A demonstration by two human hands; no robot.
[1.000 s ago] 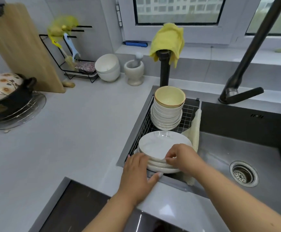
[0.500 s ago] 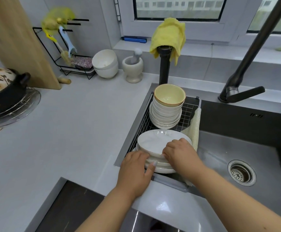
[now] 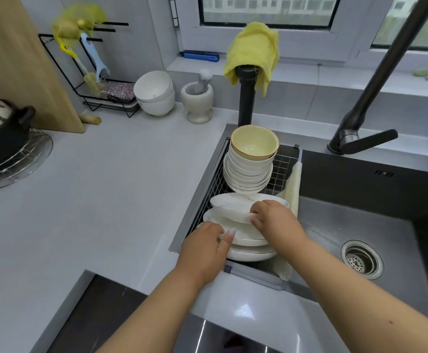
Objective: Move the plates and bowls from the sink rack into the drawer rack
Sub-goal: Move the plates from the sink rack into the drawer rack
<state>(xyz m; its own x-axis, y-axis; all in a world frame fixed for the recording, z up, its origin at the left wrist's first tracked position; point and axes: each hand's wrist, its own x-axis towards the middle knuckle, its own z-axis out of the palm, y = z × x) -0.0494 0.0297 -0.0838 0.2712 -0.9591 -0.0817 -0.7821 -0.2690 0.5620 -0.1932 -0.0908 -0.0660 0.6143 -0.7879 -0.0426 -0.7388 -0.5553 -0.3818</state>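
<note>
My right hand (image 3: 271,220) grips the near rim of the top plate (image 3: 233,206), tilted up off the stack (image 3: 248,247) in the sink rack (image 3: 213,182); left hand (image 3: 202,253), nearer me, steadies the stack's left edge.

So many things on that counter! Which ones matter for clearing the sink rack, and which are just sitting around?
Part of the job:
- top plate, gripped by the right hand
- plate stack, steadied by the left hand
- bowl stack
- sink rack

Just lying about:
- yellow cloth
- mortar and pestle
- white bowls on the counter
- cutting board
- black pot
</note>
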